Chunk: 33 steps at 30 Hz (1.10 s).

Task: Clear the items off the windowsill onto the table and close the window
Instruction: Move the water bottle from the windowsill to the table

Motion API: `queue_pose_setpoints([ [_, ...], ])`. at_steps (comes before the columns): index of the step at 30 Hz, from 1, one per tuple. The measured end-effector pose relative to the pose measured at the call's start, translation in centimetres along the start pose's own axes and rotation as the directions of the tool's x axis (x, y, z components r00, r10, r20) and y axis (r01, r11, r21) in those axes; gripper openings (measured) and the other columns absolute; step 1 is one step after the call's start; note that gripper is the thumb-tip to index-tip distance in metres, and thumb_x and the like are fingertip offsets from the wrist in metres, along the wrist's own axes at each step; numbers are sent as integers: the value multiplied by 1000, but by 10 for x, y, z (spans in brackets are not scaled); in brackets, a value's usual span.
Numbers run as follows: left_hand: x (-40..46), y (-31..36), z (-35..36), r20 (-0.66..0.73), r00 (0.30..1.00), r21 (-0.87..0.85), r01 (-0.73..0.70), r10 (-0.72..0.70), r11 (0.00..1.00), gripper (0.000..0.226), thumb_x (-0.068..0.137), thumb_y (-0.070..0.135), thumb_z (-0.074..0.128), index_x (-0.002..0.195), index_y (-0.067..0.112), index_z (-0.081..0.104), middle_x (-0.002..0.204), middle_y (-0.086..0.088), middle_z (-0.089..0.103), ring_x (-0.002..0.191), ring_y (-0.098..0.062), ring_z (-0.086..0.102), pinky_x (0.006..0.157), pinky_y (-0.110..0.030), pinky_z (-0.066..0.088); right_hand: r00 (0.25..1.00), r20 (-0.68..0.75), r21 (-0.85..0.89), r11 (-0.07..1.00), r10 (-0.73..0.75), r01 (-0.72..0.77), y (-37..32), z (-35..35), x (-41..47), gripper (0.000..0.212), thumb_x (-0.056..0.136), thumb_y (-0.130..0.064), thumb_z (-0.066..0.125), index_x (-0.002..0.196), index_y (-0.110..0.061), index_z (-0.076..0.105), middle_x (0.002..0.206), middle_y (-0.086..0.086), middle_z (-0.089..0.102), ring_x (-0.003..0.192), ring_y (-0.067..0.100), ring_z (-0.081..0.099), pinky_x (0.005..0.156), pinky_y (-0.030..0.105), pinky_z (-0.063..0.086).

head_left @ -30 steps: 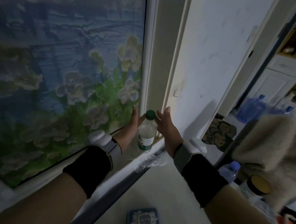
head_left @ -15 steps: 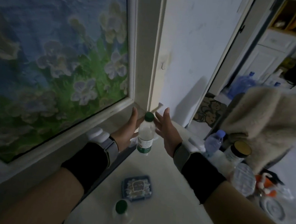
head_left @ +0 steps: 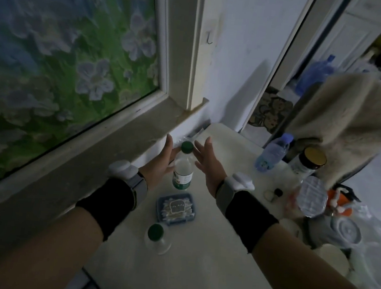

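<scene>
A clear bottle [head_left: 184, 167] with a green cap and green label stands upright between my two hands, low over the white table [head_left: 195, 273], just off the windowsill's edge. My left hand [head_left: 160, 162] presses its palm on the bottle's left side. On the right side, my right hand [head_left: 208, 167] touches the bottle near its shoulder with fingers stretched out. Whether the bottle's base rests on the table I cannot tell. The grey windowsill [head_left: 105, 150] to the left shows nothing on it. The window [head_left: 64, 62] above it carries a flower picture.
On the table lie a blue box of cotton swabs [head_left: 175, 209] and a second green-capped bottle [head_left: 157, 236]. At the right stand a blue-capped water bottle [head_left: 273, 151], a dark-lidded jar [head_left: 309, 161] and a foil-topped tub [head_left: 313, 197]. A furry garment [head_left: 350, 122] hangs behind them.
Both hands have brought the green-capped bottle from the windowsill corner down and over the table. My view has tilted down, showing more of the table.
</scene>
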<state>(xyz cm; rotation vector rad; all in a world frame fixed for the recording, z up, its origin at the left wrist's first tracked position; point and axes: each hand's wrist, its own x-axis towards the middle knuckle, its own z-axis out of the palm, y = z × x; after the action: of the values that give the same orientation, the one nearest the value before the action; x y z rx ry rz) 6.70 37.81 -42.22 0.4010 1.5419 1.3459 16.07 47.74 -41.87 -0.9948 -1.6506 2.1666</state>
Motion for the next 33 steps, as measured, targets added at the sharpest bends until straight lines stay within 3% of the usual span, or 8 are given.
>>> queue_pose_setpoints([
  [3,0,-6,0,-18,1000,-35,0,-1,999,73,89,64,0,142,27,34,151,5,37,139,-13,30,119,-42,19,1000,0,2,1000,8,-8,8,0,0,66,96,-59,17,143,-18,39,150,2,43,139,16,38,116,37,27],
  [7,-1,-10,2,-25,1000,-45,-8,7,999,71,91,61,0,142,26,35,151,5,37,139,-13,30,119,-39,20,1000,-14,-24,999,23,-24,16,-1,0,69,95,-61,17,146,-19,34,152,2,39,143,19,32,120,46,20],
  [15,1,-16,-3,-53,998,-31,-20,19,999,71,92,58,1,143,21,35,151,-1,37,139,-19,32,118,-43,22,1000,-25,-21,1000,15,-16,11,-2,-7,65,98,-52,14,146,-13,33,154,8,36,142,20,34,119,45,24],
  [20,-3,-16,-4,-66,998,-87,2,-8,996,68,94,57,5,143,19,33,151,-1,37,140,-19,31,118,-39,21,999,-24,-25,999,30,-30,9,-2,-11,65,99,-51,13,147,-12,33,155,6,34,141,21,36,119,47,23],
  [26,-10,-13,-3,-46,999,-63,8,-11,998,66,94,55,5,143,21,33,152,0,35,141,-17,28,119,-38,20,999,-18,-19,999,43,-43,8,-1,-16,66,98,-54,15,146,-13,33,154,6,36,140,21,38,118,47,26],
  [33,-28,-5,-4,-72,997,6,39,-39,999,68,92,60,2,143,25,31,153,3,31,141,-18,26,109,-29,20,1000,-8,-24,999,30,-30,2,-4,-29,66,98,-54,16,145,-12,35,153,6,37,139,21,39,118,43,27],
])
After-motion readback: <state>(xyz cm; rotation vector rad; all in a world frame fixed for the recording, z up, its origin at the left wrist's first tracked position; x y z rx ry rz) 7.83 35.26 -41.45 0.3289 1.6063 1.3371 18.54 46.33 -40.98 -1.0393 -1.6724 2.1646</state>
